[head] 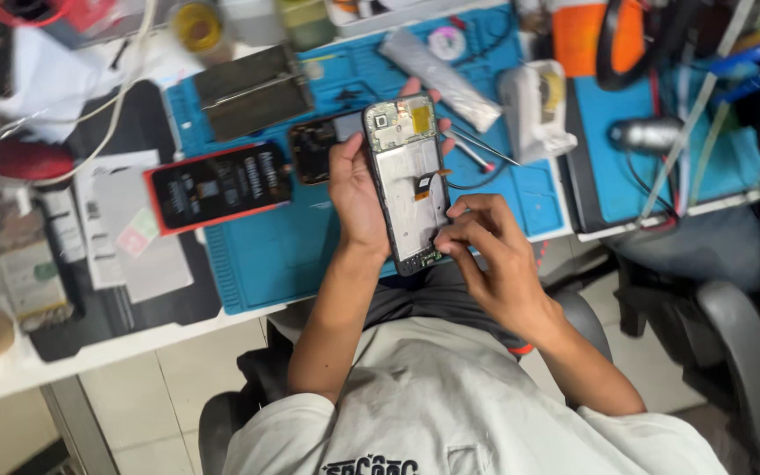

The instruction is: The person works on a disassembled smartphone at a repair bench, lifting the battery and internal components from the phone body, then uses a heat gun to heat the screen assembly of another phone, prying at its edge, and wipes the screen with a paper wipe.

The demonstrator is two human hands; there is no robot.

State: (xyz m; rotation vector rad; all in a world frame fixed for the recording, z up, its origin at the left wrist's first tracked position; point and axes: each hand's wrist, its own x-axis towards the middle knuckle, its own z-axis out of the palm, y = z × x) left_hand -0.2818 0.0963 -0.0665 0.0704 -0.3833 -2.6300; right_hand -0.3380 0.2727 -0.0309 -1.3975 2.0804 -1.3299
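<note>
Opened black smartphone frame with exposed silver interior (408, 180): upright over blue work mat (274, 255), clasped along its edge by left hand (355, 198); right hand (490, 255) fingertips (447, 239) pinched shut at its lower corner.

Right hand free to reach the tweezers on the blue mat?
Probably not right away: the right hand is pinching at the lower edge of the opened phone held by the left hand. The tweezers lie uncovered just beyond.

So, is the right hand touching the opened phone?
Touching. The head view shows the right hand's fingertips pressed on the lower edge of the opened phone, which the left hand grips.
</note>
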